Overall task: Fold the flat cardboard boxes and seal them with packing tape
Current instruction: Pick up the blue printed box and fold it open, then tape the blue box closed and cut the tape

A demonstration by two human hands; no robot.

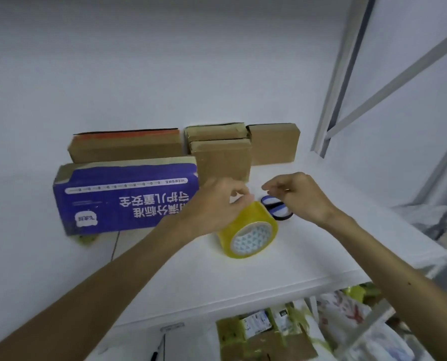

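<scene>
- Head view, tape: the roll of yellowish clear packing tape with a white printed core (251,230) stands on edge on the white worktop (165,277), near the front middle, with its open core facing the camera.
- Head view, hands: the left hand (217,207) curls over the top of the roll and grips it. The right hand (300,196) hovers just beside it with thumb and forefinger drawn together. I cannot tell whether a clear tape end is pinched there.
- Head view, boxes: a long blue printed cardboard box (126,201) lies to the left of the roll. Plain brown cardboard boxes (222,162) stand folded behind it, along the wall.
- Head view, tool: scissors with blue and black handles (277,208) lie just behind the roll, under the right hand.
- Handling, as a judgement: the roll looks light, rigid and smooth, and likely to roll on its edge, so it wants holding across the rim or through the core. The free end is thin, sticky and hard to see, so it should be pinched at a corner and kept taut. The cardboard looks light and stiff, and is best held by its edges.
</scene>
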